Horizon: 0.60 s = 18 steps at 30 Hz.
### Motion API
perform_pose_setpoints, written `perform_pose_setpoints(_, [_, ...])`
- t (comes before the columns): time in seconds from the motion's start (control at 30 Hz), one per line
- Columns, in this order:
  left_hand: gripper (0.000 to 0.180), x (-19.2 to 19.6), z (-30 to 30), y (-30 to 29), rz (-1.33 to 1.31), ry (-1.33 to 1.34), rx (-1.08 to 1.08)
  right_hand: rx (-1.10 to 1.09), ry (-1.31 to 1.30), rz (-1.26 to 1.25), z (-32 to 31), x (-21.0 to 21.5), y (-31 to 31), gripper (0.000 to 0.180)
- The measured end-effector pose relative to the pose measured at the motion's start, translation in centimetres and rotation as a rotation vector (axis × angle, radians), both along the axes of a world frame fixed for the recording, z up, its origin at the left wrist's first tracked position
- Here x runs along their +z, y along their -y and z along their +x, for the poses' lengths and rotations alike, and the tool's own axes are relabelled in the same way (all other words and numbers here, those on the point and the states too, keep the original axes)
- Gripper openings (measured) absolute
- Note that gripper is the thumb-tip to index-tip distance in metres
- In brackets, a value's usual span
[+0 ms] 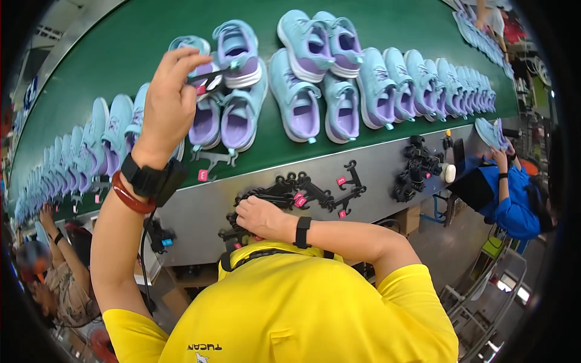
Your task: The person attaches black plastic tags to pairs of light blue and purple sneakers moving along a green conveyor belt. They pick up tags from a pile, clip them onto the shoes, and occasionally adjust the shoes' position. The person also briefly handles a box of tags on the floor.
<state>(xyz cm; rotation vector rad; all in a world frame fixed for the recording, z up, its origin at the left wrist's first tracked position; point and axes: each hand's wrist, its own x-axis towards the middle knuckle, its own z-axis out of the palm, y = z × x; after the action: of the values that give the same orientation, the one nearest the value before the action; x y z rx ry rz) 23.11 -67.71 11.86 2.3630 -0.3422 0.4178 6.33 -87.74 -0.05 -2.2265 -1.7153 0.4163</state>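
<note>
Left hand (pixel 171 100) gripped a black shoe hanger (pixel 213 74); right hand (pixel 261 216), grip indeterminable, lay on hangers (pixel 283 187) presumably heaped for reach.

The flat green work surface (pixel 399 24) appears smooth, low-sheen; the long grey metal ledge (pixel 196 212), dully reflective. Black hooked plastic hangers (pixel 283 189) look semi-glossy. Light-blue and lilac cloth shoes (pixel 287 78) appear matt.

The shoes (pixel 295 91) across the upper frame were light blue with purple linings (pixel 306 119) and white soles (pixel 245 81). Black hangers (pixel 318 193) at centre bore pink tags (pixel 299 199).
</note>
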Motion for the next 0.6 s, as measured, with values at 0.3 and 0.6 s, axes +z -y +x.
perform_pose_setpoints(0.3, [0.036,-1.9,1.7,8.0,0.002,-0.069,-0.163,-0.16,-0.216,0.128,0.4,-1.0,2.0,0.008])
perform_pose_setpoints(0.6, [0.035,-8.8,8.7,15.4,0.032,-0.192,-0.217,-0.377,-1.033,0.435,5.8,1.4,7.2,0.011])
